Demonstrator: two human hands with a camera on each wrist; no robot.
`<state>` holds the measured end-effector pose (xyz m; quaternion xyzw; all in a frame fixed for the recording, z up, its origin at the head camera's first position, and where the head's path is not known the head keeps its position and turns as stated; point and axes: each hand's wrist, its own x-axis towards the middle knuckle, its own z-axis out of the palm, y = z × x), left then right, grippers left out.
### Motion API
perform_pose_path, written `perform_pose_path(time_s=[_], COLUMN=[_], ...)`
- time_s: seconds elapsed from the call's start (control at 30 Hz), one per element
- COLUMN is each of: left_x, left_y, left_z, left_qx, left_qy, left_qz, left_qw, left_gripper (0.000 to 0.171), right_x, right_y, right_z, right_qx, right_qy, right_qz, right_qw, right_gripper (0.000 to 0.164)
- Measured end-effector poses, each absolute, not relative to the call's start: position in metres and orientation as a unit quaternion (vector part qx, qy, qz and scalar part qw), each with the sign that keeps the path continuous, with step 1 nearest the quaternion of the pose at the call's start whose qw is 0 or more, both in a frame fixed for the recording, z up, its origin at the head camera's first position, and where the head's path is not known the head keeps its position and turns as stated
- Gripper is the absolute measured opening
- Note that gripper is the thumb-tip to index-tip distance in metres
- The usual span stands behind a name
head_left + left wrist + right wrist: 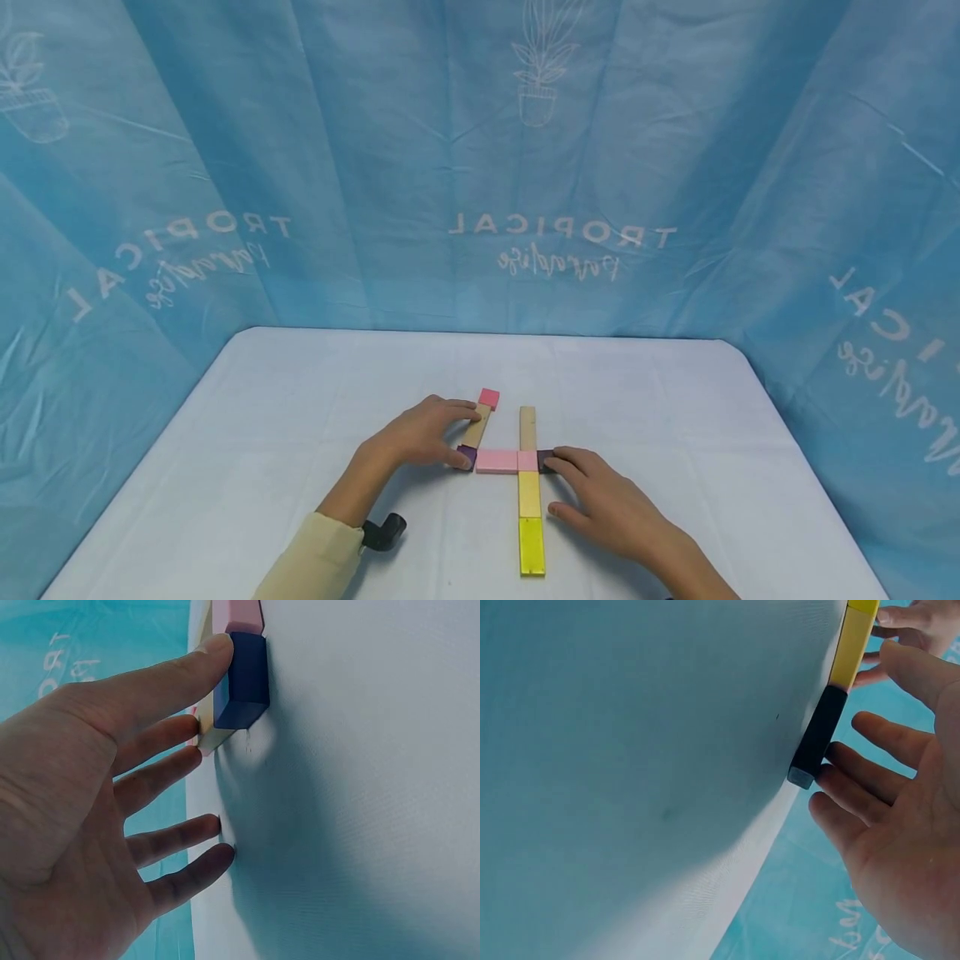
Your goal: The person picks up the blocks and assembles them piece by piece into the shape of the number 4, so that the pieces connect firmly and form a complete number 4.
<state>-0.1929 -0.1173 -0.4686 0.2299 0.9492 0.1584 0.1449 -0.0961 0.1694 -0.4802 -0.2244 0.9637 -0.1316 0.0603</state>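
Observation:
Flat blocks lie on a white table. In the head view my left hand (423, 432) has its thumb on a dark purple block (248, 682), its fingers extended along a tan block (476, 430) slanting up to a coral-pink cube (489, 399). A pink block (497, 462) and a pink square (527, 461) continue rightward to a dark block (545, 462). My right hand (607, 504) touches that dark block with extended fingertips, thumb held apart. Above the pink square stands another tan block (528, 427); below it run a pale yellow block (529, 493) and a bright yellow block (532, 546).
White cloth (322, 375) covers the table. Blue printed curtains (390, 167) hang behind it and along both sides. A black device (385, 532) is strapped at the left wrist, beside a cream sleeve (315, 558).

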Motion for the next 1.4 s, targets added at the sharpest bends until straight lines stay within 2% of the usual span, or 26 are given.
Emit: perform_pose_path(time_s=[0.3,0.73,0.93,1.4], left_x=[-0.196,-0.204,-0.203,-0.203], left_y=[-0.116,-0.117,-0.118,-0.12], left_z=[-0.466,-0.465,-0.465,-0.465], left_qx=[0.233,0.272,0.269,0.267], left_qy=[0.949,0.947,0.944,0.942], left_qz=[0.155,0.121,0.135,0.14], left_qw=[0.146,0.116,0.134,0.144], left_gripper=[0.071,0.076,0.083,0.076], right_x=[-0.095,-0.097,-0.097,-0.097], right_y=[0.171,0.173,0.174,0.171], right_z=[-0.482,-0.486,-0.485,-0.484], right_qx=[-0.235,-0.248,-0.25,-0.248], right_qy=[0.962,0.961,0.961,0.962], right_qz=[-0.129,-0.116,-0.111,-0.106], right_qw=[0.052,0.042,0.043,0.045], right_gripper=[0.063,0.059,0.057,0.058])
